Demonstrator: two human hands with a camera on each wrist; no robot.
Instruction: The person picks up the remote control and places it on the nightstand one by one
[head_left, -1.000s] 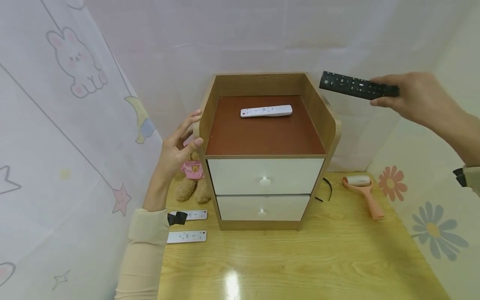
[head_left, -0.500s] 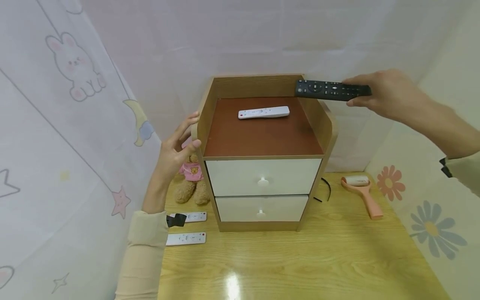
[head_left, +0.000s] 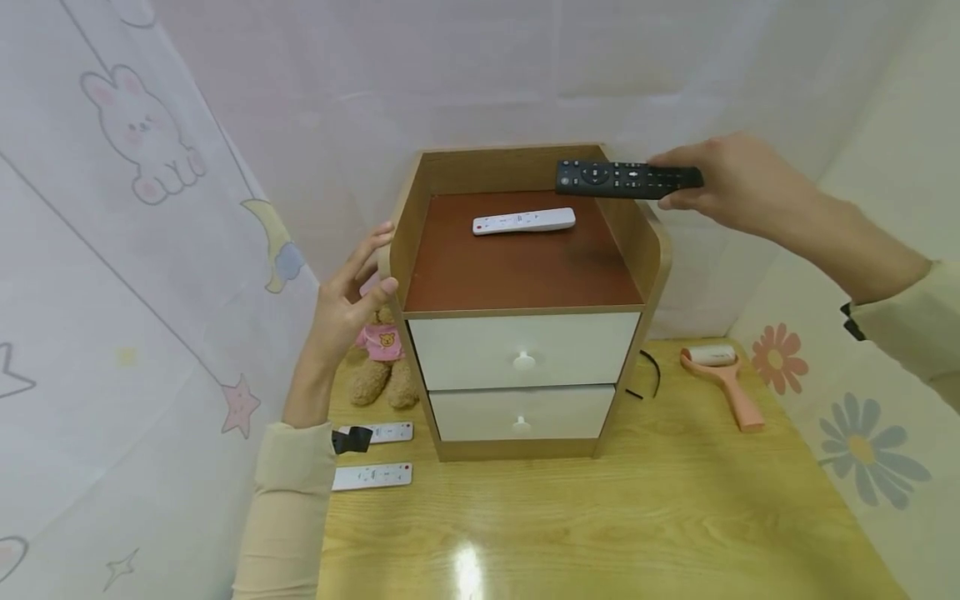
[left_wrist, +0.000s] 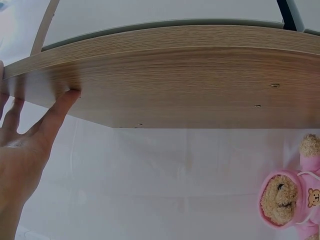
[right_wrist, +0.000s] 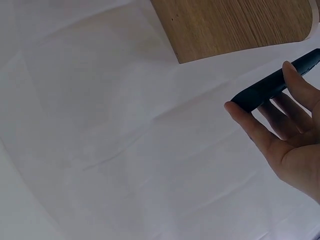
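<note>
My right hand (head_left: 731, 183) grips one end of a black remote control (head_left: 628, 180), its button side facing up. The remote's free end is above the back right of the cabinet's brown top shelf (head_left: 517, 275); the right wrist view shows my fingers around the dark remote (right_wrist: 270, 85). On that shelf lies a white remote control (head_left: 524, 221). My left hand (head_left: 347, 304) touches the left side panel of the small wooden cabinet (head_left: 397, 258) with spread, fairly straight fingers. In the left wrist view, fingertips of the left hand (left_wrist: 30, 145) rest on the panel's outer face.
Two white remotes (head_left: 372, 476) lie on the wooden table (head_left: 570, 533) left of the cabinet. A teddy bear in pink (head_left: 385, 358) sits behind them. To the right are a thin black curved item (head_left: 654, 373) and an orange lint roller (head_left: 726, 379). Two white drawers (head_left: 525, 350) are closed.
My right hand has carried the black remote leftward, from beside the cabinet to over its right side and shelf. The left hand stays against the side panel.
</note>
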